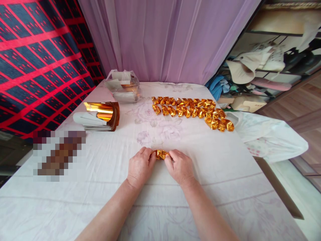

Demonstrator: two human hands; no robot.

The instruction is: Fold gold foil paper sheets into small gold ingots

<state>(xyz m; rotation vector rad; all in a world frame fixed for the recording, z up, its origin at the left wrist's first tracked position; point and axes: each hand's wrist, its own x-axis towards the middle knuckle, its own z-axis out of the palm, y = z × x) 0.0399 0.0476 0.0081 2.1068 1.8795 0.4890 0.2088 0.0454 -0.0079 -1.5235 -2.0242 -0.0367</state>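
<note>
Near the front middle of the cloth-covered table (225,187), seen from the head camera, both hands meet around one small gold foil piece (162,154). The left hand (140,166) lies palm down with its fingers curled inward, the tips pressing the piece's left end. The right hand (179,166) mirrors it, knuckles up, fingers bent onto the right end. Each grip is narrow, a fingertip pinch closed on the foil, and the piece rests on the cloth between them. Both forearms run in from the near edge and converge, wrists low on the cloth.

Judging from the crumpled, faceted look of the piece, the step in hand seems to be the folding or pinching of the foil into its final shape, most likely a late crease, since it already resembles the finished pieces (190,112) lying in rows farther back and to the right. The next move probably calls for small, even pressure from both sets of fingertips, so the thin foil holds its fold without tearing or flattening.

Well apart, at the back left, a stack of gold sheets (100,115) curls upward at its top, and behind it sits a clear plastic bag (122,87). A pale bundle of cloth (271,137) hangs off the table's right side.
</note>
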